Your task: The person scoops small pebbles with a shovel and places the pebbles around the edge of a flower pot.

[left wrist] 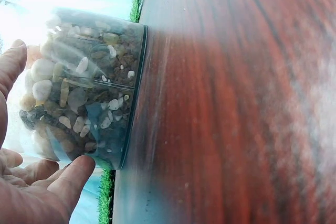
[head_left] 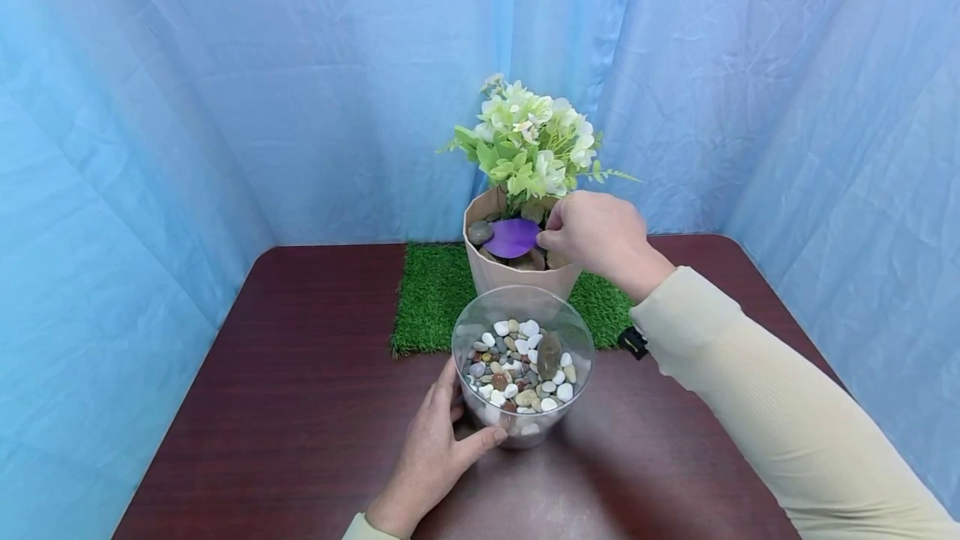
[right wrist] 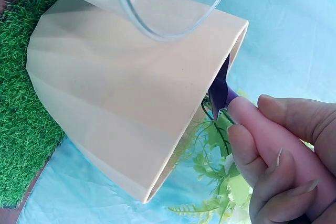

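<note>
My right hand (head_left: 602, 238) grips the pink handle of a small garden trowel (right wrist: 281, 150). Its purple blade (head_left: 512, 238) lies over the stones inside the mouth of a beige faceted flowerpot (head_left: 517, 275). White and pale green flowers (head_left: 536, 136) rise from that pot. In front of it stands a clear container (head_left: 462, 315) part-filled with mixed pebbles (head_left: 517, 365), one larger dark stone (head_left: 550, 355) among them. With thumb at the front and fingers along the left side, my left hand (head_left: 431, 444) holds this container upright; the left wrist view shows the fingers against its wall.
Under the flowerpot lies a green artificial grass mat (head_left: 431, 298). Both stand on a dark reddish wooden table (head_left: 315, 407). Blue curtains (head_left: 315, 90) hang behind and at both sides. The clear container's rim is close in front of the flowerpot.
</note>
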`<control>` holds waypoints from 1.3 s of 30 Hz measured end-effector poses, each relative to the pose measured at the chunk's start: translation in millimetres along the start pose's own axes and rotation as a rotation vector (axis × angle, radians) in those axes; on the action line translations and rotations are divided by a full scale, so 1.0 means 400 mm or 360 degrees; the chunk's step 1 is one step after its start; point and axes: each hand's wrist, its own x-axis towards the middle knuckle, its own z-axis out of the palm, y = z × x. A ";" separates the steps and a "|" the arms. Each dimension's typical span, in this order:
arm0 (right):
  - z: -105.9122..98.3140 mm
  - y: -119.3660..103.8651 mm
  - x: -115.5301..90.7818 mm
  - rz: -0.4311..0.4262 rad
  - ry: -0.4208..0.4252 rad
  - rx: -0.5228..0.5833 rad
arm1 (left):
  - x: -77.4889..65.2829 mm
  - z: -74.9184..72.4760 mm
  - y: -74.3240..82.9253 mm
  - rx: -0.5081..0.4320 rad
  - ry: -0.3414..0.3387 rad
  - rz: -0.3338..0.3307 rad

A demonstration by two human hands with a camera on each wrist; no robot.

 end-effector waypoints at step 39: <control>-0.020 0.019 -0.025 0.0016 0.0014 0.0017 | 0.001 0.000 0.002 -0.0032 0.0014 0.0013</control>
